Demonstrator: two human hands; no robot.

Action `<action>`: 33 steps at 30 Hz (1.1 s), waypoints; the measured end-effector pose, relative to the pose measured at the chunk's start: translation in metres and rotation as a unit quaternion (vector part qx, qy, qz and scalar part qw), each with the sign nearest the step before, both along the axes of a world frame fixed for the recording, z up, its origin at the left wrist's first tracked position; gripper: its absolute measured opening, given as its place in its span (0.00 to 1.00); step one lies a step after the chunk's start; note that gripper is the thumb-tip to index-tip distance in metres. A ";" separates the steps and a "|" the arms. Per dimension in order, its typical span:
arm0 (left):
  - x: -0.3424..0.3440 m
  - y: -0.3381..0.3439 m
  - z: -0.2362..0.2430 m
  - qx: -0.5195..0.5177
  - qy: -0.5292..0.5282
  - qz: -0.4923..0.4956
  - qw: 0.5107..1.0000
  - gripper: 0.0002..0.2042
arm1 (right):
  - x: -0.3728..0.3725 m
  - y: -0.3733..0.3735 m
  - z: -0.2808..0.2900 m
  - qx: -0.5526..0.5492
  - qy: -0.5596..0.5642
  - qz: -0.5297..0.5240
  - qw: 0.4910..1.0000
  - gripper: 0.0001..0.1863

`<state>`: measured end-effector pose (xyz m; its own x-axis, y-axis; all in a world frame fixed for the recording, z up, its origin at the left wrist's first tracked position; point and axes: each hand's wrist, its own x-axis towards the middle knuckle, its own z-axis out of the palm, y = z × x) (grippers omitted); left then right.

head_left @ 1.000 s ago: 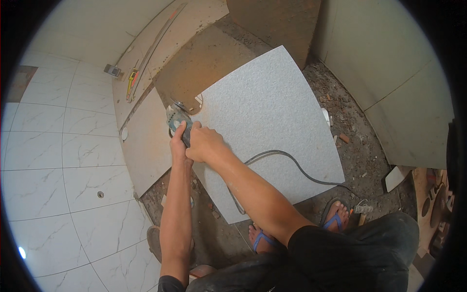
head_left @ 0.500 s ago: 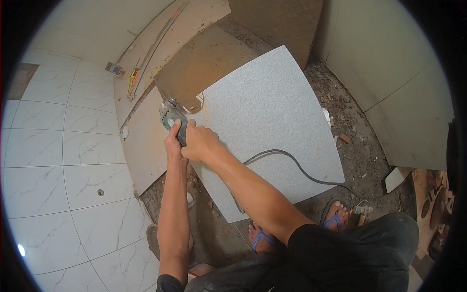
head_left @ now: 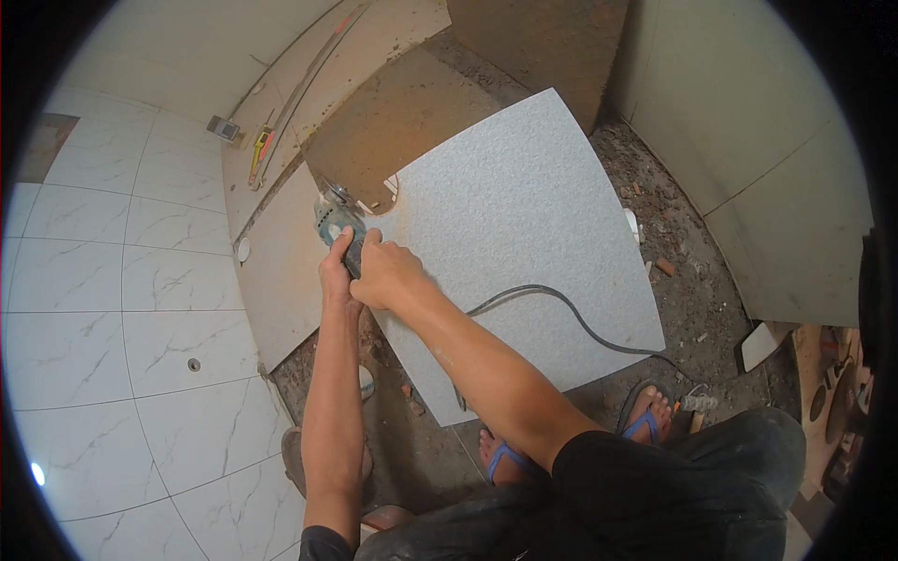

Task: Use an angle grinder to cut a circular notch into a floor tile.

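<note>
Both my hands are wrapped round an angle grinder [head_left: 339, 221] with a teal body. My left hand [head_left: 337, 268] grips it from the left side, thumb on top. My right hand [head_left: 386, 271] closes round the dark rear handle. The grinder's disc is beside a curved notch in the upper left edge of a large light-grey speckled tile [head_left: 524, 215]; whether it touches the tile I cannot tell. A black power cord [head_left: 571, 318] runs across the tile to the right.
Marble-look white tiles [head_left: 187, 280] cover the left side. A yellow tool [head_left: 258, 150] and a small grey device [head_left: 223, 128] lie at the upper left. Rubble and brick bits [head_left: 665, 266] litter the dirt on the right. My sandalled feet [head_left: 647, 411] stand at the tile's near edge.
The grinder has barely shifted against the tile, and both hands keep their hold. The whole view has moved slightly.
</note>
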<state>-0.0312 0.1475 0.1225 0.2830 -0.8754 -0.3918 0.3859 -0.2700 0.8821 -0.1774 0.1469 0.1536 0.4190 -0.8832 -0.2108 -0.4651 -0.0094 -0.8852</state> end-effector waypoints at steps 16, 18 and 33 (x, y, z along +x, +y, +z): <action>0.015 -0.013 -0.004 0.030 0.032 -0.024 0.999 0.12 | 0.006 -0.009 0.004 0.041 0.000 -0.004 0.999 0.36; 0.013 -0.014 -0.002 0.033 0.027 -0.024 0.999 0.12 | 0.006 -0.011 0.004 0.037 0.006 -0.005 0.999 0.36; 0.007 -0.011 0.003 0.025 0.017 -0.022 0.999 0.12 | 0.005 -0.011 0.007 0.052 0.014 -0.006 0.999 0.37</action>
<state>-0.0246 0.1360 0.1259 0.2311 -0.8654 -0.4446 0.4015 -0.3314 0.8538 -0.1727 0.1357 0.1604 0.4021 -0.8605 -0.3128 -0.4889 0.0870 -0.8680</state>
